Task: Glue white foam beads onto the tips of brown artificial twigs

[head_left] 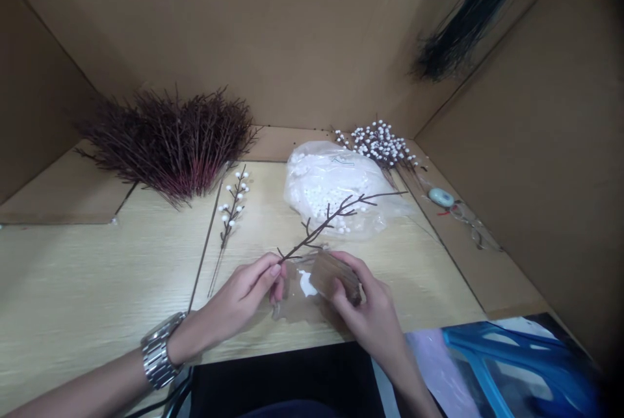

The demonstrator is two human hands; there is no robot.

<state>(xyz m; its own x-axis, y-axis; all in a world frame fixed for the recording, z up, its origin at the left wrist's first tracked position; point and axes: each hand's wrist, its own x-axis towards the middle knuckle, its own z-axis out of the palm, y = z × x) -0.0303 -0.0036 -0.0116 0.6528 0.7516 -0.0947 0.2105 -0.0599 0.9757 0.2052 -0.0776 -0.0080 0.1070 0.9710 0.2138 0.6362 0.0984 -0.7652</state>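
My left hand is closed on a bare brown artificial twig, which slants up to the right across the table. My right hand grips a brown block that looks like wood. Between my hands, a white glue-like patch shows on a brown sheet. Just beyond the twig lies a clear plastic bag of small white balls. Left of my hands rests another twig with white berries.
A large heap of bare dark twigs is at the back left. White-berried twigs lie at the back right, near a pale oval object. Dark thin wires project at the upper right. Cardboard walls surround the table.
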